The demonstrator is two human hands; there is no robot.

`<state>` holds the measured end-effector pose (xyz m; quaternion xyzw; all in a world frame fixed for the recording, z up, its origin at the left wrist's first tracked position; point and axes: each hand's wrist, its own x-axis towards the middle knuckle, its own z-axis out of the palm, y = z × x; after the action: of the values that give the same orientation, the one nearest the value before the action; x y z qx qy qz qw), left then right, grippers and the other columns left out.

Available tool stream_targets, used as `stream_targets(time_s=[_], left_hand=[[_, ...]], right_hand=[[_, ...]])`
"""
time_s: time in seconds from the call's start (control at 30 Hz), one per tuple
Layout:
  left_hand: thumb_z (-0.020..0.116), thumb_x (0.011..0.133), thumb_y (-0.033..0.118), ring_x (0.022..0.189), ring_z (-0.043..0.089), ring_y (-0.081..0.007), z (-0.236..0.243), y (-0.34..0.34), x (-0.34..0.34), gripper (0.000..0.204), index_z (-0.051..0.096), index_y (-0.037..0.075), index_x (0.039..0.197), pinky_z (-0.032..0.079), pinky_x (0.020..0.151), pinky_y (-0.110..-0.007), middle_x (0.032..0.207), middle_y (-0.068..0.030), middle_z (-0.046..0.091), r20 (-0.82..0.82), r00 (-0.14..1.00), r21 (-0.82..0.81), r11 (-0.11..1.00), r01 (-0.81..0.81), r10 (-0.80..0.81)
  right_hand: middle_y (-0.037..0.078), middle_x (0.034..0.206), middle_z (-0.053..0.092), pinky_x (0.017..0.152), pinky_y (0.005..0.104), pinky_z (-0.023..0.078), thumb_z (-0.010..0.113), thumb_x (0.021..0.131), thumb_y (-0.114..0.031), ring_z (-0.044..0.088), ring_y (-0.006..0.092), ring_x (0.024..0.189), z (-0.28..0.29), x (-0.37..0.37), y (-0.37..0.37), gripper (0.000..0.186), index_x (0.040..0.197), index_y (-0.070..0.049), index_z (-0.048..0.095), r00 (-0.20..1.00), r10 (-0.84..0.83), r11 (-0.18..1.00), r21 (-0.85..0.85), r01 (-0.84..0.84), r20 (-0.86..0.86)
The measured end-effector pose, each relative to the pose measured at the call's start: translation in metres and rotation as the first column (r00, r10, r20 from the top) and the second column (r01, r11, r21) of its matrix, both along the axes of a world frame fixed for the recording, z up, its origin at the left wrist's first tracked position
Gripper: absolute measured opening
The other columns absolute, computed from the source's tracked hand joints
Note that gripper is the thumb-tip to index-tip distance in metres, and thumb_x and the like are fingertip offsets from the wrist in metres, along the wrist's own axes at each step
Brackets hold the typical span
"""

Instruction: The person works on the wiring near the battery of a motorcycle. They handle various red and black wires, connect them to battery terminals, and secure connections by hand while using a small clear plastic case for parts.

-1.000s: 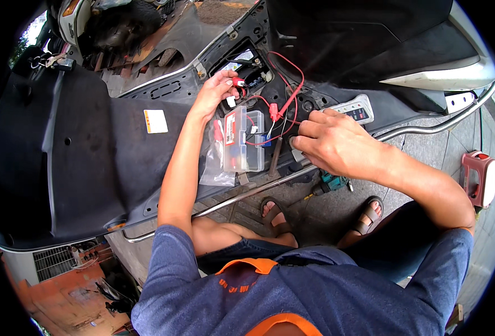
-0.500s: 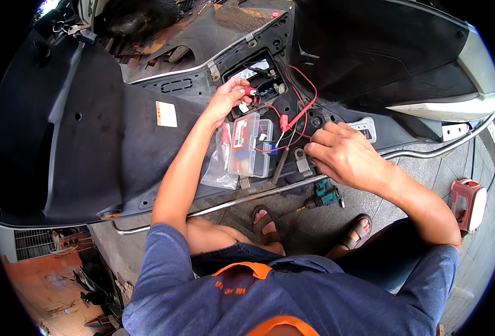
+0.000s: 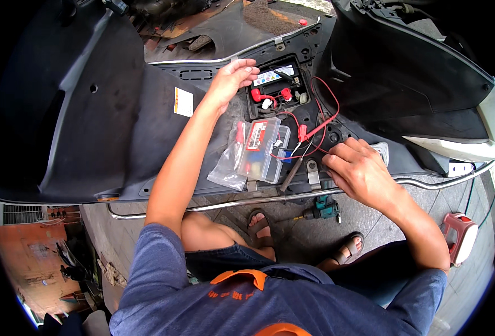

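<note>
My left hand (image 3: 231, 83) is at the left edge of the battery compartment, fingers loosely stretched, nothing in them. Inside sits a battery (image 3: 272, 75) with a white label. Near it lie a red terminal cap (image 3: 285, 94) and a white connector (image 3: 267, 104). My right hand (image 3: 361, 169) is curled over the right part of the footboard, at the end of a red wire; its fingertips are hidden. Between my hands lie a red test probe (image 3: 319, 128), an open clear plastic box (image 3: 257, 150), a clear bag (image 3: 229, 166) and a dark-handled tool (image 3: 292, 176).
The black scooter footboard (image 3: 163, 151) has a chrome rail (image 3: 214, 208) along its near edge. Beyond my right hand is a grey-white device (image 3: 381, 151). On the paving are a teal power drill (image 3: 324, 209) and a red work lamp (image 3: 459, 239).
My left hand has let go of the red piece and drawn back up and left; red caps now show in the compartment. The view has shifted. My right hand keeps its curled pose.
</note>
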<state>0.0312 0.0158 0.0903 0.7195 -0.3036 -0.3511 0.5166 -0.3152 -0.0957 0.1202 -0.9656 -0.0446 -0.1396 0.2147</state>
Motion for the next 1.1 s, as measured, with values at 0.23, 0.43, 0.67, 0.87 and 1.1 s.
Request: stream_targets(time_s=[0.23,0.43,0.67,0.87,1.1], left_hand=[[0.055,0.099,0.016,0.103,0.063,-0.0154,-0.027,0.014,-0.003,0.033,0.058,0.0,0.128,0.049,0.094,-0.029,0.115,-0.0098,0.068,0.015,1.0,0.082,0.997,-0.002,0.001],[0.068,0.093,0.019,0.107,0.064,-0.0165,-0.038,-0.006,-0.022,0.043,0.058,-0.002,0.129,0.049,0.096,-0.03,0.114,-0.0108,0.068,0.198,0.953,0.071,0.974,0.217,-0.227],[0.075,0.085,0.022,0.081,0.061,-0.013,-0.048,-0.032,-0.04,0.038,0.066,-0.001,0.114,0.051,0.079,-0.029,0.095,-0.0086,0.069,0.541,0.751,0.249,0.925,0.286,-0.378],[0.061,0.096,0.011,0.084,0.063,-0.0104,-0.057,-0.009,-0.001,0.027,0.059,-0.001,0.12,0.05,0.077,-0.025,0.097,-0.0041,0.067,0.01,0.98,0.104,0.974,0.199,-0.201],[0.054,0.098,0.007,0.084,0.061,-0.0089,-0.057,-0.003,-0.004,0.03,0.059,0.001,0.127,0.051,0.078,-0.023,0.098,-0.0013,0.065,-0.064,0.982,0.124,0.975,0.184,-0.178]], right_hand=[[0.006,0.084,0.057,0.074,0.0381,0.046,0.072,0.072,-0.007,0.057,0.0258,0.083,-0.003,0.0,-0.004,0.023,0.093,-0.007,0.062,0.999,-0.025,1.0,-0.001,0.025,0.026],[0.006,0.084,0.055,0.073,0.0383,0.045,0.071,0.072,-0.007,0.056,0.0256,0.083,-0.007,0.002,-0.001,0.023,0.092,-0.007,0.062,1.0,-0.005,1.0,0.006,0.005,0.024],[0.006,0.082,0.053,0.071,0.0383,0.045,0.069,0.077,-0.009,0.056,0.0249,0.082,-0.008,0.005,0.0,0.015,0.09,-0.007,0.061,0.999,0.002,1.0,-0.014,-0.001,0.033],[0.006,0.08,0.054,0.07,0.0381,0.045,0.068,0.077,-0.01,0.057,0.025,0.08,-0.01,0.004,0.001,0.012,0.087,-0.007,0.062,0.999,-0.009,1.0,-0.013,0.01,0.048],[0.007,0.091,0.059,0.076,0.0388,0.046,0.073,0.074,-0.009,0.057,0.0266,0.086,-0.009,0.004,-0.002,0.027,0.099,-0.006,0.064,0.999,0.0,1.0,-0.03,-0.002,-0.053]])
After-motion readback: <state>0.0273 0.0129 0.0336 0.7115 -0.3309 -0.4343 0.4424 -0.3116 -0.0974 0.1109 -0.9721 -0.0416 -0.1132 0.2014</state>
